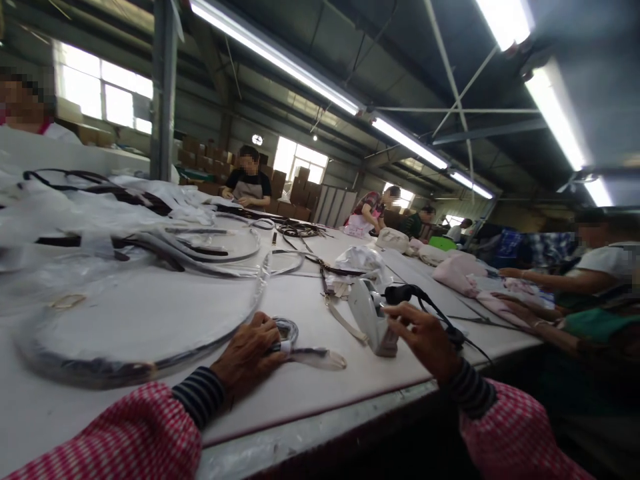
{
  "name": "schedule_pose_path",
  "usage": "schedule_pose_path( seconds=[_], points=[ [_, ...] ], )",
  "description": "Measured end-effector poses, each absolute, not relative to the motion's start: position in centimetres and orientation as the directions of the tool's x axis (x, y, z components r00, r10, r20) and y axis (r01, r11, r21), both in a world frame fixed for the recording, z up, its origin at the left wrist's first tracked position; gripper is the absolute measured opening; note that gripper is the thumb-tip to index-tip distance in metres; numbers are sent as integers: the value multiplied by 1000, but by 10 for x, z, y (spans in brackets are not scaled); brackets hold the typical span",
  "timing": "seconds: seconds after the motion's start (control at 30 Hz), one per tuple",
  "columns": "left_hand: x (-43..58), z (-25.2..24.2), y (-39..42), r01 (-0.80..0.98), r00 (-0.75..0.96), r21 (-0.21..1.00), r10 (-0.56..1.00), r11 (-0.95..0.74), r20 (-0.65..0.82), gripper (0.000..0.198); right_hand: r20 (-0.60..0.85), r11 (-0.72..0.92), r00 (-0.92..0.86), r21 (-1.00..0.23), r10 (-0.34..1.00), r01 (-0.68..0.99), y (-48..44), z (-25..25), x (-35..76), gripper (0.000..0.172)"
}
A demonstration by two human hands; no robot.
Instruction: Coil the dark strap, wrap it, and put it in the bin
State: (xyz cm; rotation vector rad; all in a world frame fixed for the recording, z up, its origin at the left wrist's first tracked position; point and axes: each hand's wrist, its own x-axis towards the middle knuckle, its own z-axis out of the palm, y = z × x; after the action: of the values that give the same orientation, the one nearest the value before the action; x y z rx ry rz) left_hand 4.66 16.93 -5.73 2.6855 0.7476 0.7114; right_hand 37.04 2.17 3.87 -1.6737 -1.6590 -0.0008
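Observation:
My left hand [253, 353] rests on the white tabletop with its fingers curled down over a coiled belt in clear plastic [313, 358]. A dark loop and a white band show beside its fingertips, and the belt's clear, pale end lies out to the right. My right hand [423, 333] is bent at a light grey tape dispenser [370, 317], thumb and fingers drawn together by its upper right side. Whatever those fingertips pinch is too small to make out. Just left of the dispenser lies a beige strap [347, 320] with a metal clip.
A long plastic-wrapped belt [100, 373] curves across the left of the table, with more belts and plastic film [165, 200] behind. A black-handled tool with a cord [407, 293] lies beyond my right hand. Co-workers [249, 183] handle items around the table; pink cloth bundles [460, 270] lie right.

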Motion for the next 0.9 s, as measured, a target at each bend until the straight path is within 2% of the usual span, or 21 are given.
schedule_pose_path(
  seconds=[0.07, 0.13, 0.23, 0.5, 0.63, 0.9],
  points=[
    [46, -57, 169, 417, 746, 370, 545, -830, 382, 24, 448, 12, 310, -585, 839, 811, 21, 50, 406, 27],
    [45, -58, 169, 418, 747, 368, 545, -831, 381, 25, 308, -125, 449, -694, 839, 709, 24, 50, 427, 26],
    [45, -60, 170, 424, 748, 362, 546, -830, 377, 26, 150, -228, 518, -771, 842, 594, 33, 36, 434, 24],
    [47, -58, 171, 418, 740, 377, 551, -826, 386, 23, 43, -254, 583, -872, 811, 418, 50, 17, 436, 24],
    [48, -56, 168, 416, 735, 397, 560, -818, 382, 23, 0, -262, 646, -914, 763, 310, 61, 11, 441, 17],
    [47, -59, 168, 397, 728, 410, 554, -821, 404, 20, 82, -80, 710, -978, 700, 192, 62, 1, 434, 15]
  ],
)
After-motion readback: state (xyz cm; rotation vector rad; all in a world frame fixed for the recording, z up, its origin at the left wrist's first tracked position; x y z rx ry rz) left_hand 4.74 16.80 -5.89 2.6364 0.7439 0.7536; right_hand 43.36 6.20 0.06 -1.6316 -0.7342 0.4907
